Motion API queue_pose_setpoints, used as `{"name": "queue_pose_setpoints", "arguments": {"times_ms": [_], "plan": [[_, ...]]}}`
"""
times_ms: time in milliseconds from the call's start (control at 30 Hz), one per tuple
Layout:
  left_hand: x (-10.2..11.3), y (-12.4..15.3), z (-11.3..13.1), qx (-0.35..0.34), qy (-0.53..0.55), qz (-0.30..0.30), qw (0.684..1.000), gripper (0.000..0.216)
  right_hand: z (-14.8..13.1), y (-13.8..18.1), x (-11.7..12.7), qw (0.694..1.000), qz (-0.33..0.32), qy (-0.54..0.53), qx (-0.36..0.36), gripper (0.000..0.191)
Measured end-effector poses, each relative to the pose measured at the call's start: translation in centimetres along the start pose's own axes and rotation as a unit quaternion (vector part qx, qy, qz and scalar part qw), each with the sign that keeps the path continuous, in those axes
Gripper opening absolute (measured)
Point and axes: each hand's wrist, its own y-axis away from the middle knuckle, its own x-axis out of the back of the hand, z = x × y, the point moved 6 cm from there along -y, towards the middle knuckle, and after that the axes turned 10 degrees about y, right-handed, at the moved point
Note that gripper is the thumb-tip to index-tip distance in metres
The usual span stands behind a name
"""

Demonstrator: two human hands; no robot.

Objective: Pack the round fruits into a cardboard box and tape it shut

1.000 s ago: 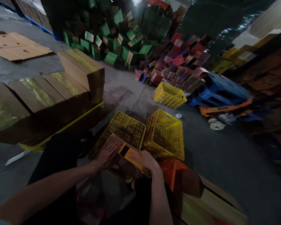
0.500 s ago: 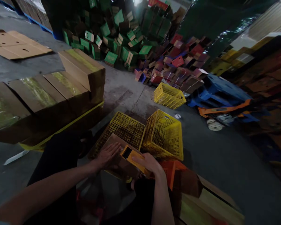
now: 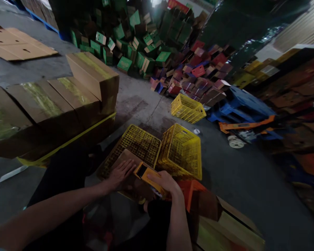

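Note:
My left hand (image 3: 121, 174) lies flat with its fingers stretched out on a brown cardboard box (image 3: 125, 156). That box rests on an upturned yellow plastic crate (image 3: 138, 139) between my legs. My right hand (image 3: 165, 182) is closed round a yellow handheld tool (image 3: 149, 174) with a dark end, whose exact kind I cannot make out. The tool lies along the box's right side, its dark end close to my left fingertips. My right palm hides its rear part.
An open yellow crate (image 3: 185, 153) stands beside the upturned one, another yellow crate (image 3: 188, 107) farther off. Taped cartons (image 3: 42, 101) line my left; more cartons (image 3: 232, 226) sit low right. Behind are heaped green boxes (image 3: 124, 64), blue pallets (image 3: 235, 104) and an orange pallet jack (image 3: 247, 125).
The view has shifted slightly. Both hands keep nearly the same place on the box and the yellow tool.

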Motion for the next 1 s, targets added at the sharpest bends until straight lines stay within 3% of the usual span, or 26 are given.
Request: {"name": "queue_pose_setpoints", "arguments": {"times_ms": [133, 400, 1000], "plan": [[0.1, -0.3, 0.7, -0.030, 0.021, 0.011, 0.999, 0.099, 0.0, 0.0, -0.2, 1.000, -0.003, 0.009, -0.014, 0.053], [0.1, -0.4, 0.2, -0.042, 0.025, -0.002, 0.999, 0.110, -0.2, -0.3, -0.1, 0.998, -0.007, 0.058, -0.002, 0.050], [-0.8, -0.8, -0.1, -0.003, 0.011, -0.053, 0.999, 0.112, 1.2, 0.9, 0.0, 1.000, -0.008, 0.027, -0.008, 0.042]]}}
